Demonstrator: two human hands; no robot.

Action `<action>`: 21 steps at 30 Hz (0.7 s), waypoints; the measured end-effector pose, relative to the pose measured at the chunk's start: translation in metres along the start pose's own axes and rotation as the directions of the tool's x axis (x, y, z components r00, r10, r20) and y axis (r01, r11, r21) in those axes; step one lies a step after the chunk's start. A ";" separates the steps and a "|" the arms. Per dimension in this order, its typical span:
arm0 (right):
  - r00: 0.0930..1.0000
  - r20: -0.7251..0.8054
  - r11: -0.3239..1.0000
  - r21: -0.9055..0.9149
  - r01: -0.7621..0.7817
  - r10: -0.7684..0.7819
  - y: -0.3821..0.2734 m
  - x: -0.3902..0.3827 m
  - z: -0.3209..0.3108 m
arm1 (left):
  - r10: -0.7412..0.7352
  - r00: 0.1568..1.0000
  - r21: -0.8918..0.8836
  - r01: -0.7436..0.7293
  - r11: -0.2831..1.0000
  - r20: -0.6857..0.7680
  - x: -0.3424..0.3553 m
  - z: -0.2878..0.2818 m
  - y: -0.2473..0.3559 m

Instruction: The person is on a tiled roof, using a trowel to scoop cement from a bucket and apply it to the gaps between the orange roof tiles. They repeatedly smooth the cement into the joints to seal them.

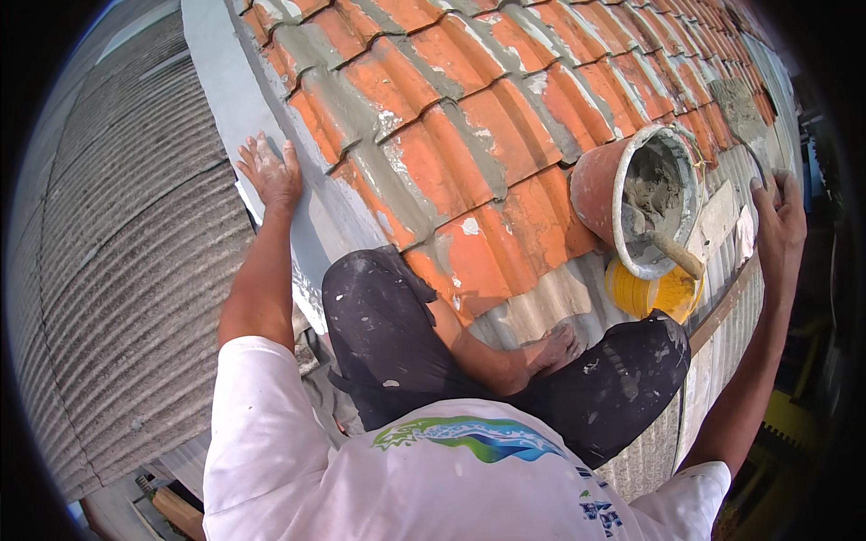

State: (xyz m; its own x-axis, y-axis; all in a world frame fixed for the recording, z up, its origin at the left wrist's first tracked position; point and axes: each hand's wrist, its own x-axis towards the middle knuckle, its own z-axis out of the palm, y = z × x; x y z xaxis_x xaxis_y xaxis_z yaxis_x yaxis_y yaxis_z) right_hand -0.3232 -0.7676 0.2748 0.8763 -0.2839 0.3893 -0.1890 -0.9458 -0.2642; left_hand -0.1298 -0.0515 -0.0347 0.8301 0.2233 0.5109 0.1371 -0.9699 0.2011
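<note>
My left hand [272,173] lies flat with its fingers spread on the pale grey-white ledge [236,90] along the roof's left side. Over at the right, my right hand [780,216] grips a trowel [741,110] by its handle; the broad blade, coated in grey mortar, points away from me. Between my hands spread orange roof tiles [510,126], their channels smeared with grey mortar. A tilted red bucket [597,189] holds wet mortar [657,191]. Inside it rests a small tool with a wooden handle [677,255], which sticks out over the rim toward me.
A yellow bucket [631,288] stands under the red one. Corrugated grey sheeting [135,225] runs down the left, with more of it under my legs [645,451]. Beside the buckets lies a wooden strip [726,302]. My bent knees and bare foot [552,350] occupy the near middle.
</note>
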 end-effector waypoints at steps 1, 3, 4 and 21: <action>0.995 0.043 0.993 0.077 0.087 -0.090 -0.034 0.031 0.022 | 0.013 1.000 -0.014 -0.013 1.000 -0.028 -0.001 0.001 0.002; 0.958 -0.030 0.957 0.047 0.285 -0.284 -0.104 0.082 0.086 | -0.032 0.999 -0.020 0.032 0.999 -0.008 -0.002 0.001 0.006; 0.947 -0.019 0.942 0.090 0.322 -0.322 -0.138 0.105 0.118 | -0.029 0.999 -0.001 0.029 1.000 0.023 -0.002 -0.001 0.007; 0.738 0.062 0.724 -0.154 0.672 -0.672 -0.473 0.346 0.541 | -0.033 0.989 -0.054 0.041 0.998 0.146 0.006 -0.028 0.021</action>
State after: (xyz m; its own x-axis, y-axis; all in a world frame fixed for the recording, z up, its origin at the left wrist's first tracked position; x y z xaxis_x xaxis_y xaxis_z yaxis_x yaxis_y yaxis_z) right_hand 0.3095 -0.3334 0.0569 0.8011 0.4360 0.4100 0.3844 -0.8999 0.2060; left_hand -0.1372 -0.0677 -0.0039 0.8954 0.2382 0.3762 0.1417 -0.9534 0.2663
